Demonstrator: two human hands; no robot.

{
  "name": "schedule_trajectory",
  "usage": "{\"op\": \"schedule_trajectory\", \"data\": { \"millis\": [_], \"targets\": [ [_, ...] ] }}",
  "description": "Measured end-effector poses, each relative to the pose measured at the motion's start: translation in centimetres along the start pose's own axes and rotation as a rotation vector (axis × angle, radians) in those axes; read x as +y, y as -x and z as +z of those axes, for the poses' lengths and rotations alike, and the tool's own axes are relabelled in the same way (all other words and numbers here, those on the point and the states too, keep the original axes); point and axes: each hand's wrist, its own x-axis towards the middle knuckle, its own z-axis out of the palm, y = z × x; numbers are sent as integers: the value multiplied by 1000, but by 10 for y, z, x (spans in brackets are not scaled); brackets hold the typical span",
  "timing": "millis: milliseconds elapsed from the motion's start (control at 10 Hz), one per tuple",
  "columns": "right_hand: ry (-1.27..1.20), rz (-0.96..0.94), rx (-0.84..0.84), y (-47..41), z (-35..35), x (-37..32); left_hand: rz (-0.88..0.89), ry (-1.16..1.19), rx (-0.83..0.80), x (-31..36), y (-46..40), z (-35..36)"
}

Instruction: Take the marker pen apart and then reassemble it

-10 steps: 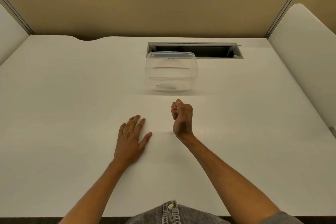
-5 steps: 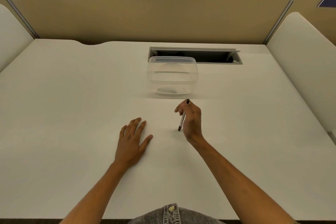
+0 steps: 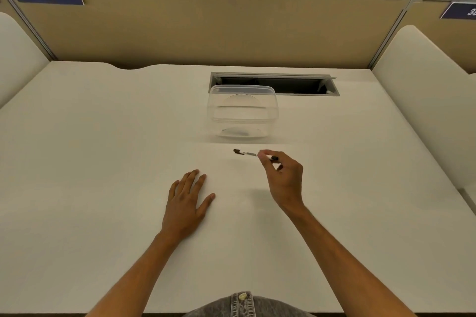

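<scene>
A slim marker pen (image 3: 247, 153) with a white barrel and black ends is held level above the white desk (image 3: 103, 162), its black cap pointing left. My right hand (image 3: 284, 180) pinches it near its right end between thumb and fingertips. My left hand (image 3: 186, 203) lies flat on the desk, palm down, fingers spread, holding nothing, a hand's width to the left of the pen.
A clear plastic container (image 3: 242, 113) stands just beyond the pen. Behind it is an open cable slot (image 3: 304, 83) in the desk. A tan partition (image 3: 231, 28) closes the back; white side panels (image 3: 425, 100) flank the desk.
My right hand has turned the pen from nearly upright to level, pointing left, and lifted slightly. The left hand has stayed flat in place.
</scene>
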Motion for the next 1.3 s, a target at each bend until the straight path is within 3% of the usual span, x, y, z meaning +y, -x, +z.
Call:
{"op": "schedule_trajectory", "data": {
  "millis": [200, 500, 800, 1300],
  "targets": [
    [253, 119, -2, 15, 2, 12, -3, 5, 8, 0, 0, 0],
    [767, 97, -313, 39, 14, 21, 0, 1, 6, 1, 1, 0],
    [863, 11, -385, 43, 30, 17, -2, 7, 6, 1, 1, -1],
    [805, 92, -413, 36, 31, 12, 10, 25, -5, 1, 1, 0]
  ]
}}
